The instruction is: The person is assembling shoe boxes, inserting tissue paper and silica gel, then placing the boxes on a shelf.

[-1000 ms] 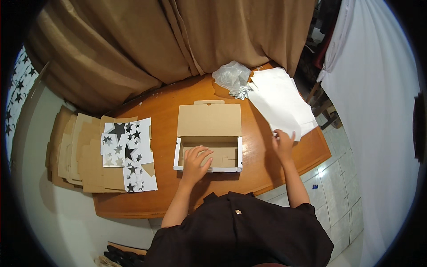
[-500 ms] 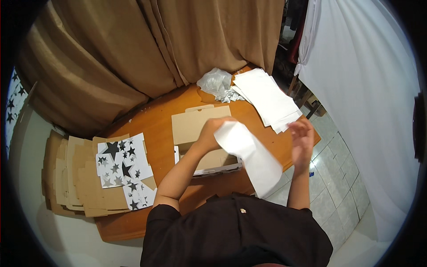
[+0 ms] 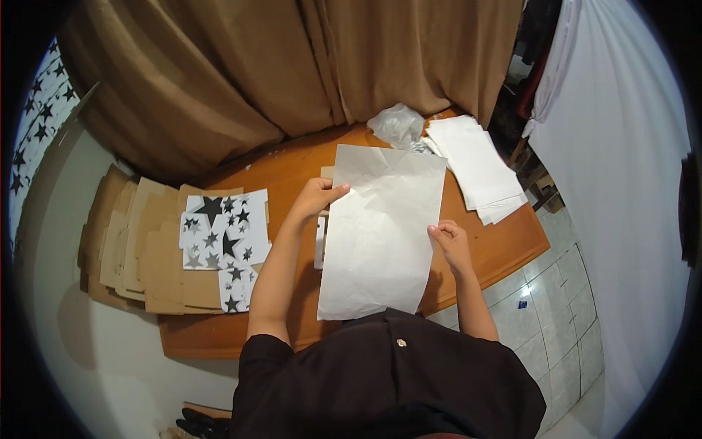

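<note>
A large, slightly creased sheet of white tissue-like paper [image 3: 383, 234] is spread out in front of me above the table. My left hand [image 3: 319, 197] pinches its left edge near the top, thumb over the paper. On the opposite side, my right hand [image 3: 452, 243] grips the right edge between thumb and fingers. Behind the sheet stands an open cardboard box [image 3: 319, 241], almost wholly hidden; only a strip of its left side shows.
Flat brown cardboard pieces [image 3: 157, 252] and star-printed cardboard [image 3: 227, 234] are stacked at the left. White sheets [image 3: 475, 164] lie in a pile at the back right, beside a clear plastic bag [image 3: 397, 126]. All rest on a wooden table [image 3: 504, 245]; a brown curtain [image 3: 292, 66] hangs behind.
The paper, earlier bent and hanging from my left hand, is now opened out flat and covers the box. My right hand, then empty, has taken hold of its right edge.
</note>
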Demonstrator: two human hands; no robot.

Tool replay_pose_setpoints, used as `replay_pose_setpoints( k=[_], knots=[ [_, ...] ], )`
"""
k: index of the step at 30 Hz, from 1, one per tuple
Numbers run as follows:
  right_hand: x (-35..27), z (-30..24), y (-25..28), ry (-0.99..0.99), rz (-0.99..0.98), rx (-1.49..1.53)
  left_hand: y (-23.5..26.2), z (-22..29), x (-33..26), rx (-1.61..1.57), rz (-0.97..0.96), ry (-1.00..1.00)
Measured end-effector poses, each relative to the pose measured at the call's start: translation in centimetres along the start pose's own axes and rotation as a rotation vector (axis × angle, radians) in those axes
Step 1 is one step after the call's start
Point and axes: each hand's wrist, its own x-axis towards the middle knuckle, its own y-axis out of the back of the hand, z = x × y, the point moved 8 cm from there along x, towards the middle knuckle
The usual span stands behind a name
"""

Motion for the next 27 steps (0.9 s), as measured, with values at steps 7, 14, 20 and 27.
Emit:
replay_pose_setpoints(
  k=[7,14,20,27],
  knots=[
    [2.5,2.8,-2.0,0.207,0.234,-0.772,3.5,-9.0,3.3,0.376,0.212,-0.035],
    [3.9,5.4,-2.8,0.163,0.291,-0.906,1.5,-6.9,1.0,0.808,0.598,-0.567],
    [4.3,5.3,-2.8,0.179,0.321,-0.972,-11.0,-8.8,-2.0,1.096,-0.398,-0.915],
    [6.6,5.4,-0.7,0.189,0.4,-0.868,-13.2,-14.5,0.5,1.081,-0.838,-0.812]
  ],
)
